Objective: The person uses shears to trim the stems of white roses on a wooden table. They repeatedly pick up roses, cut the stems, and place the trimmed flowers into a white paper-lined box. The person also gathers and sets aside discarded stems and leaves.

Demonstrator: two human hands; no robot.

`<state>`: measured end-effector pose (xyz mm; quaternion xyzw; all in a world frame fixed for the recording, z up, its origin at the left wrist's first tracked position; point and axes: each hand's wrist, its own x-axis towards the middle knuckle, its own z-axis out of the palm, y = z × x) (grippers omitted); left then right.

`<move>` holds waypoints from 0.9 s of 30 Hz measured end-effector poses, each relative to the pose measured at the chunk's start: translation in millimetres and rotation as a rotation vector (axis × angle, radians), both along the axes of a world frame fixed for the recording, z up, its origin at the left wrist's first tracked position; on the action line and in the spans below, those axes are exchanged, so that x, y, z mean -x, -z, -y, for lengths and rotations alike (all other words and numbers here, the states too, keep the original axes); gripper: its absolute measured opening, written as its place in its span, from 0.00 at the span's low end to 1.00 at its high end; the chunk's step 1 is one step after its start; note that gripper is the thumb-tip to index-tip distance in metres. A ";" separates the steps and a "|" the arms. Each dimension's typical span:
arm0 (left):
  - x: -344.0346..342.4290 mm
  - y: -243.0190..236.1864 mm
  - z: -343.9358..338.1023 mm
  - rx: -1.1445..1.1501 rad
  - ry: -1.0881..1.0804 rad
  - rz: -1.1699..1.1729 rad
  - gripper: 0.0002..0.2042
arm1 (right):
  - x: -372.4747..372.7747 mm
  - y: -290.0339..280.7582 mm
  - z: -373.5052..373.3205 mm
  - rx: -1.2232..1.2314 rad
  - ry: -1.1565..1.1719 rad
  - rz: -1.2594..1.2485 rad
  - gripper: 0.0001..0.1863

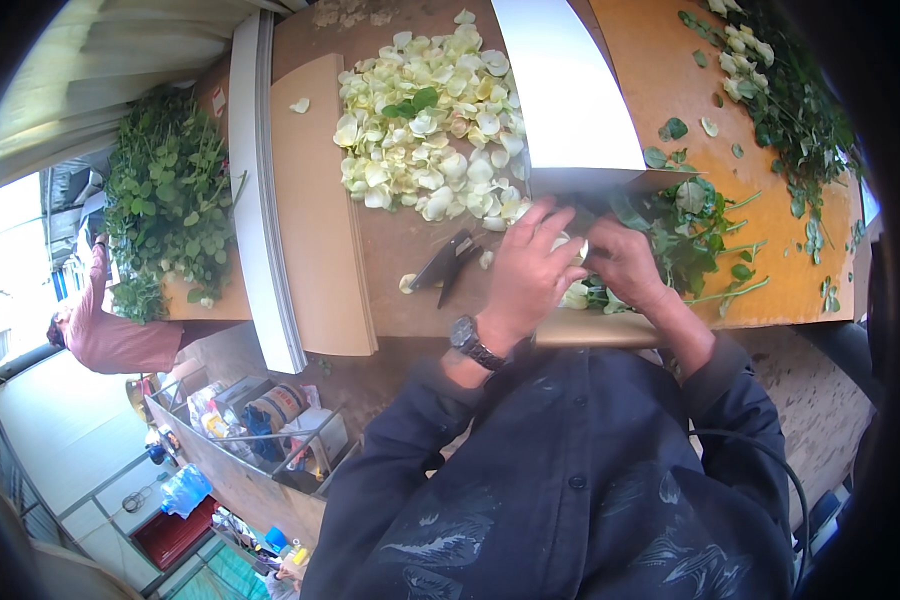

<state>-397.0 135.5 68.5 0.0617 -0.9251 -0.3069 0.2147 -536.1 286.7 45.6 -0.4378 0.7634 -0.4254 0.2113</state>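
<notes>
A small white rose is pinched between my left hand and my right hand, both with curled fingers; its lower part is hidden. Cream petals lie in a broad heap beyond my left hand. A black flat, phone-like object rests left of that hand, a loose petal beside it. Cut leafy stems lie right of my right hand and partly under both hands. Just beyond my hands stands a white folded board, shading the leaves under its near edge.
Cardboard sheets and stacked white boards lie leftward on the table. Foliage piles and roses occupy both ends. A co-worker in pink is at far left. A crate of odds and ends sits below the table's near edge.
</notes>
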 end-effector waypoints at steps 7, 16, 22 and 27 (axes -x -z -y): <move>11.2 8.8 -13.4 -0.245 -0.197 0.001 0.09 | -8.3 1.4 -1.0 -0.023 0.025 -0.068 0.09; -15.8 18.0 32.4 -0.695 -0.716 -0.116 0.18 | -7.3 -4.2 -3.9 0.078 0.019 -0.273 0.11; -48.6 22.4 37.1 -0.838 -0.524 0.281 0.16 | -8.2 -6.4 -4.4 0.063 0.016 -0.242 0.12; -36.3 42.7 16.2 -0.965 -0.327 0.360 0.15 | 0.1 0.2 -3.5 -0.025 0.057 -0.222 0.11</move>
